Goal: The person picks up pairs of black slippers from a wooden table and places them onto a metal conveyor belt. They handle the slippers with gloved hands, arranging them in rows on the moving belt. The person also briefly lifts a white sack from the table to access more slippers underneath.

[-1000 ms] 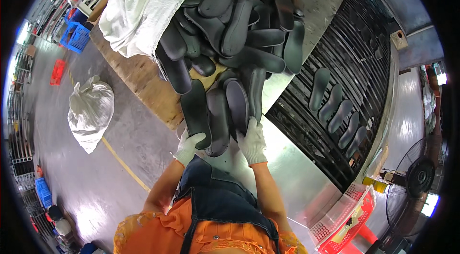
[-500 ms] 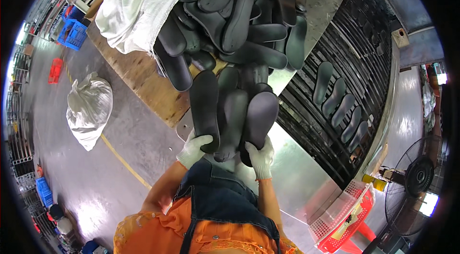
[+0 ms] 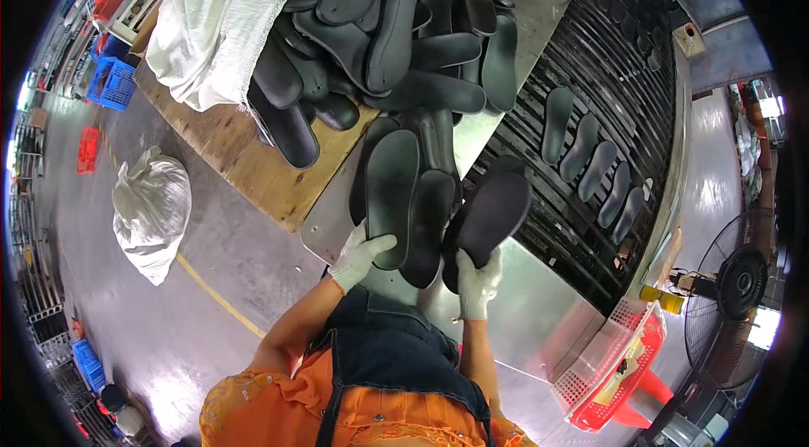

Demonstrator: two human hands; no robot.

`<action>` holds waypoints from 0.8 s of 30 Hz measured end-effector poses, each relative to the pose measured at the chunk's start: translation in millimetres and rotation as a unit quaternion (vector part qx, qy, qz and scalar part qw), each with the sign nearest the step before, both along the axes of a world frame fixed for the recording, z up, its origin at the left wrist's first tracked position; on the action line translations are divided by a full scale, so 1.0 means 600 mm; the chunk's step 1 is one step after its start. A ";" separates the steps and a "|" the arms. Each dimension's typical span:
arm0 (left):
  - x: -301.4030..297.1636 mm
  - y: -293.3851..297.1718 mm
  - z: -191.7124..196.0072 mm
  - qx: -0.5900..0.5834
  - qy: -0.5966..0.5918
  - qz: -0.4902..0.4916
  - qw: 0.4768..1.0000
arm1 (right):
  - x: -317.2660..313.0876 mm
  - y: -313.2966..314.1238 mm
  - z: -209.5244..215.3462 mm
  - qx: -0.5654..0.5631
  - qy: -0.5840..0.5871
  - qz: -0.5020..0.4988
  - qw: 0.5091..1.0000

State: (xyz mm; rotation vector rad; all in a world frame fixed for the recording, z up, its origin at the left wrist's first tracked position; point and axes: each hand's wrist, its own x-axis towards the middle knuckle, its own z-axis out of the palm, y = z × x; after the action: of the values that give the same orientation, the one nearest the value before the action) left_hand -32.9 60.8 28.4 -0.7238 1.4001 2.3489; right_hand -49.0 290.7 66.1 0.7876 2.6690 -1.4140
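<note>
My left hand (image 3: 362, 255), in a white glove, grips the heel end of a dark shoe insole (image 3: 393, 182), thumb on top. Beside that insole lies another black insole (image 3: 428, 232), partly covered by it, with several more behind. My gloved right hand (image 3: 479, 283) is closed on a pair of insoles (image 3: 497, 209), one overlapping the other, their toe ends tilted to the right. Beyond both hands, a large heap of black insoles (image 3: 430, 91) spills from a white woven sack (image 3: 221, 26).
To the right, several insoles (image 3: 597, 171) lie in a row on a dark slatted conveyor (image 3: 539, 194). A metal sheet (image 3: 531, 295) borders it. A red-and-pink basket (image 3: 611, 363) and a black fan (image 3: 742, 283) stand at lower right. A tied white sack (image 3: 153, 215) sits on the floor at left.
My right hand has moved right with its insoles, swinging them toward the conveyor and apart from the others. A different insole is now under my left thumb. The view has shifted slightly.
</note>
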 end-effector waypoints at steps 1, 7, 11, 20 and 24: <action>-0.001 -0.011 0.014 -0.055 -0.008 -0.018 0.998 | 0.003 0.010 0.007 0.010 -0.031 -0.016 0.999; -0.001 -0.060 0.005 -0.467 -0.054 -0.057 0.881 | 0.021 0.048 0.050 -0.174 -0.061 -0.005 0.983; -0.001 -0.076 -0.047 -0.472 -0.010 -0.033 0.881 | 0.013 0.012 0.031 -0.292 -0.168 0.053 0.940; -0.026 -0.060 -0.058 -0.243 0.006 0.034 0.969 | -0.015 -0.027 -0.006 -0.185 -0.199 0.162 0.949; -0.007 -0.045 -0.028 -0.265 0.015 0.046 0.963 | -0.010 0.008 0.008 -0.237 -0.185 0.160 0.940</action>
State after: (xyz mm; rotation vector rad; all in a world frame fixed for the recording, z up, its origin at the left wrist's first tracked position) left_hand -37.1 33.7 11.8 -0.9046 2.0837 2.0600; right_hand -54.8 295.3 71.0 0.4820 1.9520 -1.5393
